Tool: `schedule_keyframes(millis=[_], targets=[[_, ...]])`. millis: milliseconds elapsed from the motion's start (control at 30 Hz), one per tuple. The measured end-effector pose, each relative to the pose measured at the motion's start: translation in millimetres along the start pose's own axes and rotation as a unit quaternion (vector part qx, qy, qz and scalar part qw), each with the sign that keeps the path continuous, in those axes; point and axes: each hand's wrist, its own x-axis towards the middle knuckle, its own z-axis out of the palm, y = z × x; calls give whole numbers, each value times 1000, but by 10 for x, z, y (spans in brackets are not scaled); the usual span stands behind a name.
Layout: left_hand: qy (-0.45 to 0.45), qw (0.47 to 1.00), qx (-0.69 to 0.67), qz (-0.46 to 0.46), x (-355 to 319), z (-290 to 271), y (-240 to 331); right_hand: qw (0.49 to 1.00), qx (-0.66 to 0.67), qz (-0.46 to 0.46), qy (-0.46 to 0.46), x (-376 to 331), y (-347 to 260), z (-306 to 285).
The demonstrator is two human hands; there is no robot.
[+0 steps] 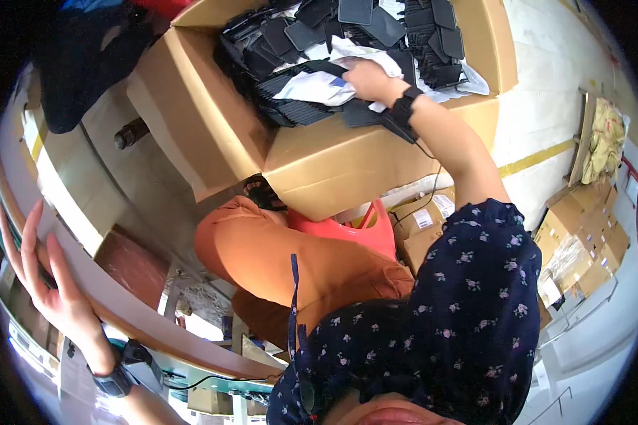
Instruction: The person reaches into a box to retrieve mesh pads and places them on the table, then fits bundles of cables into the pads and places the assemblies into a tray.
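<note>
My right hand [373, 81] reaches into a large open cardboard box [347, 166] and is closed on a crumpled white wrapping sheet [312, 90]. Its fingertips are partly hidden by the folds. Packed around it are stacks of thin black plate-like pieces with rounded corners [385, 28], several lying loose on top. A black band with a cable circles my right wrist. At the far left, my left hand [60, 301] has its fingers spread by the pale table edge [131, 301], holding nothing that I can see. A dark band with a device is on that wrist.
A pink-red plastic stool [372, 230] stands below the box, beside my knee. Smaller cardboard boxes [422, 219] sit to its right, and more cartons [581, 234] are piled by the right wall. A long box flap [191, 120] juts out left. Dark cloth [81, 71] hangs at the upper left.
</note>
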Motion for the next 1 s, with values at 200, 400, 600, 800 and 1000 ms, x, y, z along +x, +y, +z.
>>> schedule_keyframes(millis=[200, 400, 600, 800, 1000], targets=[[9, 1000, 4, 26, 27, 80, 6, 992, 4, 124, -1, -613, -21, -530], [-3, 1000, -9, 4, 0, 32, -30, 984, 47, 157, 70, -1002, -125, -920], [13, 999, -5, 32, 24, 35, -76, 966, 97, 136, 199, -906, -413, -981], [21, 997, -8, 70, 45, 70, -71, 966, 79, 243, -32, -555, -564, -439], [21, 998, -6, 66, 55, 77, -50, 945, 23, 317, -84, -609, -80, -80]])
